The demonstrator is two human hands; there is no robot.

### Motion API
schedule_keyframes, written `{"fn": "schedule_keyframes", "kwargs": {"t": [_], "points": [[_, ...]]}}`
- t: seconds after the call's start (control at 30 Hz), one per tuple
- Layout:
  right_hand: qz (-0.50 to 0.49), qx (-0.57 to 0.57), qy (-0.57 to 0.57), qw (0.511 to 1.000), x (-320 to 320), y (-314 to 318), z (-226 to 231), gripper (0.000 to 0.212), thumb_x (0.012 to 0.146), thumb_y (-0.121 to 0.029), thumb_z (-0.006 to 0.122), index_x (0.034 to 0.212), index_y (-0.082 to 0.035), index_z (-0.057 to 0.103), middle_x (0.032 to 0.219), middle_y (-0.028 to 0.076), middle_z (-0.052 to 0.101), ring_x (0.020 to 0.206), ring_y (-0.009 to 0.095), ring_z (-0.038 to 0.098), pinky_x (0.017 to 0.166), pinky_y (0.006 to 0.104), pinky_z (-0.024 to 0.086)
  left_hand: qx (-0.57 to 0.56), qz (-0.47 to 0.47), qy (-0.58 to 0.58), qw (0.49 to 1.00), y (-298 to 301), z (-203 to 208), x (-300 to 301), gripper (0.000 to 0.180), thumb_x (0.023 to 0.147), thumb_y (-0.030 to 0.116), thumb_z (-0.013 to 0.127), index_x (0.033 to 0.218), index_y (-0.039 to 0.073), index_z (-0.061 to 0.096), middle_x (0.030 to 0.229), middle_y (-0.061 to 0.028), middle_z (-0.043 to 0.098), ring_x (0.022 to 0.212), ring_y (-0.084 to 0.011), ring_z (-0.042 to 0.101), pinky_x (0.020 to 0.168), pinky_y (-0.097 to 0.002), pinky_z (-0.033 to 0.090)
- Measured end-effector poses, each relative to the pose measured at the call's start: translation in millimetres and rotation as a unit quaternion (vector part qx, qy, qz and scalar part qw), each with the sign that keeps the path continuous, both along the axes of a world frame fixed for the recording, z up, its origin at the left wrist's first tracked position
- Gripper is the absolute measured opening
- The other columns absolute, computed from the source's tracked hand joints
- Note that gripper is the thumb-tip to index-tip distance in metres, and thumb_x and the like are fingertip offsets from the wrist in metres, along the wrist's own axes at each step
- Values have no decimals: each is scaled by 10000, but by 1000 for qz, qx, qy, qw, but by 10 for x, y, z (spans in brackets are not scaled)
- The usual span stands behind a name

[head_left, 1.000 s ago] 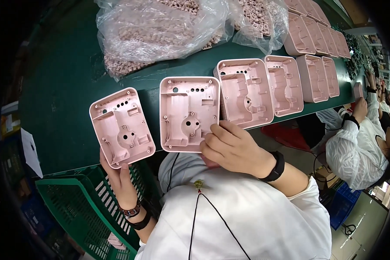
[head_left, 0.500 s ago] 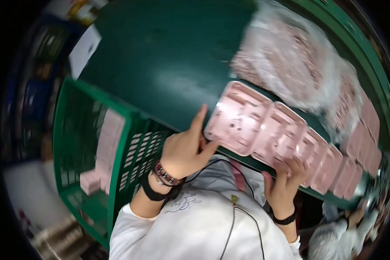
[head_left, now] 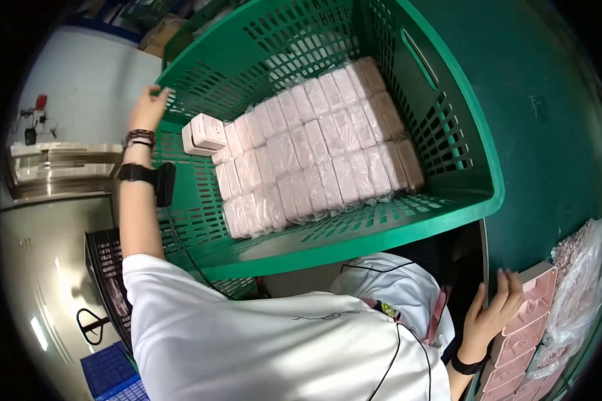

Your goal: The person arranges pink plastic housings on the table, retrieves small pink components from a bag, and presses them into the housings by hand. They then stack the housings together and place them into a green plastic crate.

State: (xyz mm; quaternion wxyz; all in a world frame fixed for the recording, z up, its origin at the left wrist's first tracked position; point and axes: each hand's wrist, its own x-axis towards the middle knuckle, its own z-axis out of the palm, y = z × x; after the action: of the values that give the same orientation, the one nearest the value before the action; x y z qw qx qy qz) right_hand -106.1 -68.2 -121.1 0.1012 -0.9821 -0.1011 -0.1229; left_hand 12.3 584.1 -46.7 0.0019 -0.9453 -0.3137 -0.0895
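My left hand [head_left: 150, 108] is at the left rim of a large green plastic crate [head_left: 441, 40], its fingers curled over the edge. Inside the crate lie several rows of pale pink blocks or boxes [head_left: 321, 144] under clear film. Two small loose pale boxes [head_left: 208, 131] rest at the left end of those rows. Over at the lower right, my right hand [head_left: 495, 313] has its fingers stretched out beside a row of pink plastic trays [head_left: 539, 294]. Its fingertips are close to the nearest tray; whether they touch it I cannot tell.
A dark green worktable [head_left: 548, 147] runs along the right. Clear plastic bags of small pinkish parts [head_left: 582, 287] lie beyond the trays. At the left are a dark crate [head_left: 107, 267], a blue crate [head_left: 110, 371] and a pale floor [head_left: 93, 73]. A black cord hangs across my shirt.
The view has swung left to the green crate. My left hand has left the pink trays for the crate's far-left rim. My right hand stays by the trays, its fingers now straighter.
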Motion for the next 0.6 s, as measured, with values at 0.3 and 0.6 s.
{"fn": "schedule_keyframes", "kwargs": {"t": [0.3, 0.6], "points": [[-148, -212, 151, 954, 267, 344, 142, 504, 792, -156, 564, 1269, -77, 424, 1238, 140, 451, 1151, 297, 437, 1043, 465, 241, 34, 269, 117, 955, 1323, -2049, -431, 1072, 641, 749, 504, 1333, -40, 285, 1390, -216, 278, 1275, -360, 278, 1049, -417, 243], [-135, -234, 166, 949, 323, 478, 70, 579, 735, -154, 606, 1254, 16, 414, 1239, 165, 447, 1149, 296, 444, 1019, 424, 309, -102, 226, 104, 963, 932, -2146, -247, 975, 619, 532, 689, 1366, 86, 248, 1317, -277, 329, 1202, -380, 359, 946, -450, 371]]}}
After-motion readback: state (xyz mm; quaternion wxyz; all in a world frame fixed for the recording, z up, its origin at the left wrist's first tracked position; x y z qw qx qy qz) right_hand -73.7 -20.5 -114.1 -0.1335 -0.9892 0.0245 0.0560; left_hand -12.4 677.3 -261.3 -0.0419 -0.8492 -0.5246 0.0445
